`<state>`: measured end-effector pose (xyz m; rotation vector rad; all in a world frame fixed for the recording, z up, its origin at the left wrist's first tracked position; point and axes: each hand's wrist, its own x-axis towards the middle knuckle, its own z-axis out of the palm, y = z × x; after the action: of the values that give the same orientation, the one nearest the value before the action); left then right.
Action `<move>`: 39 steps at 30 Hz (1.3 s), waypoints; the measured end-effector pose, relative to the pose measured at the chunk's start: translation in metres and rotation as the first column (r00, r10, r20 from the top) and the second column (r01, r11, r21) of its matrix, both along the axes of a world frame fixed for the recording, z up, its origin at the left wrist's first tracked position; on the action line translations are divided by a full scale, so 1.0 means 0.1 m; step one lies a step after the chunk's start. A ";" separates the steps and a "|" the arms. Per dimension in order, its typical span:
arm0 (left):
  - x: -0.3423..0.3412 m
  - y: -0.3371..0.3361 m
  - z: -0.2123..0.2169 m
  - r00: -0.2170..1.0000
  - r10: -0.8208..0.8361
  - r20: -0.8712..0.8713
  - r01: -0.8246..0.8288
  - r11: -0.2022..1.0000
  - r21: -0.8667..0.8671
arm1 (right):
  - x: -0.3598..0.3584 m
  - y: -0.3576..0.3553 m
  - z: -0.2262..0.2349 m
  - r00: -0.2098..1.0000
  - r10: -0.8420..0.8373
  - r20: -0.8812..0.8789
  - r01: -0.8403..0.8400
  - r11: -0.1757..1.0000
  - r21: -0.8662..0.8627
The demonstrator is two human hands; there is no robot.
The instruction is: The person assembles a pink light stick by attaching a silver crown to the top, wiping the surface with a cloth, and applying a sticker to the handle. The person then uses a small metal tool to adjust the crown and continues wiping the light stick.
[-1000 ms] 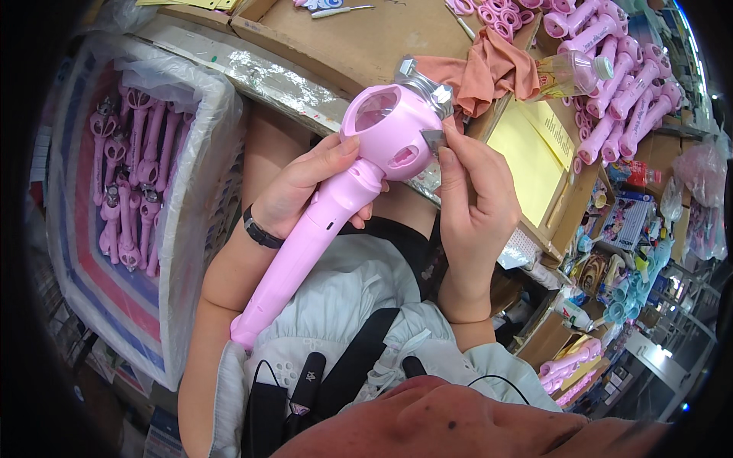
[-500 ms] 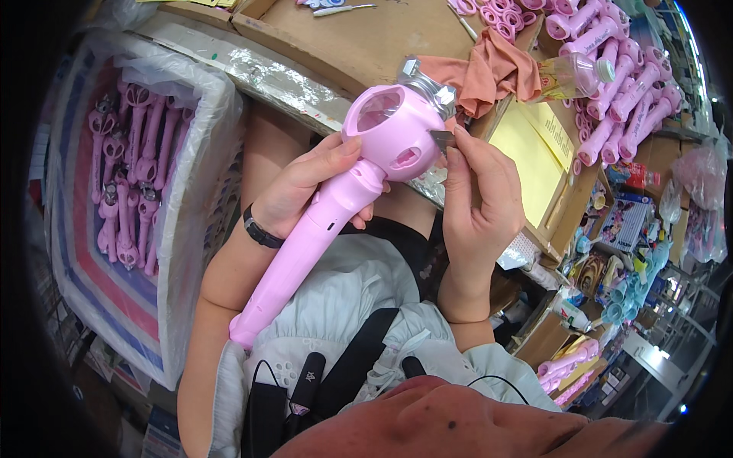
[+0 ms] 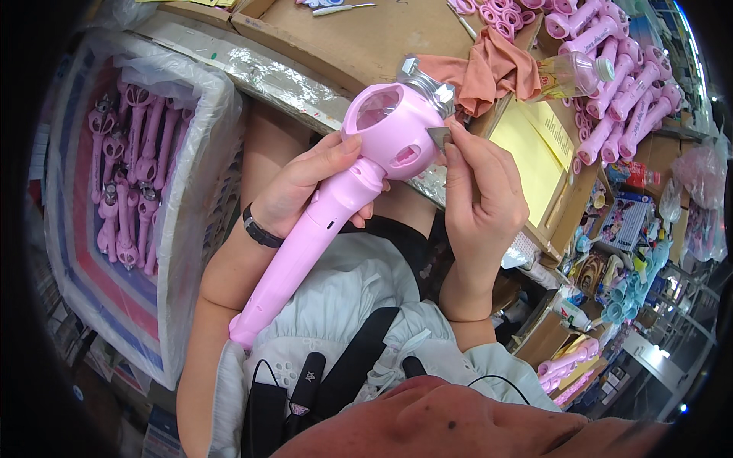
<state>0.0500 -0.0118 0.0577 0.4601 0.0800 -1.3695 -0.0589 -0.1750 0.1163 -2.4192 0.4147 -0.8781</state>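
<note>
- Workbench (image 3: pixel 321 38), top of frame: cardboard surface.
- Pink wand (image 3: pixel 305 238), centre: left hand (image 3: pixel 299 182) grasping its neck.
- Blade (image 3: pixel 439 136), apparently (fingers mask it): pinched by right hand (image 3: pixel 485 187) at the wand's head.
- Handling, judged: shallow angle, light strokes, left hand clear.
- Pink handles (image 3: pixel 637 85), upper right: dark lettering; yellow sheet (image 3: pixel 527 153): print.

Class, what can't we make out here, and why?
Head view: part of the left hand, hidden behind the pink wand.
Head view: gripped end of the metal piece, covered by the right hand.
Head view: far end of the cardboard tray, cut off by the upper edge.
</note>
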 end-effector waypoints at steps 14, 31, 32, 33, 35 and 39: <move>0.00 -0.01 -0.01 1.000 -0.001 -0.001 0.001 1.000 -0.016 | 0.00 0.20 -0.05 0.995 -0.099 -0.030 0.100 0.994 0.042; 0.01 0.00 -0.03 0.999 -0.004 -0.046 0.002 1.000 -0.025 | -0.02 0.13 -0.01 0.996 -0.088 0.022 0.082 0.979 0.187; 0.01 0.00 -0.03 0.999 -0.003 -0.043 0.002 1.000 -0.024 | -0.01 0.12 -0.01 0.998 -0.066 0.018 0.062 0.985 0.162; 0.01 0.00 -0.03 0.999 -0.001 -0.040 0.000 1.000 -0.024 | -0.01 0.12 -0.01 0.999 -0.042 0.021 0.039 0.990 0.132; 0.01 0.00 -0.03 1.000 0.002 -0.032 -0.002 1.000 -0.026 | 0.02 0.10 -0.02 0.999 -0.034 0.036 0.032 0.998 0.059; 0.00 0.01 -0.03 1.000 0.002 -0.030 -0.003 1.000 -0.017 | 0.03 0.05 -0.02 0.999 -0.035 0.027 0.036 0.998 -0.053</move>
<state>0.0504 -0.0112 0.0552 0.4249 0.0930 -1.3738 -0.0555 -0.1698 0.1143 -2.4534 0.4312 -0.9462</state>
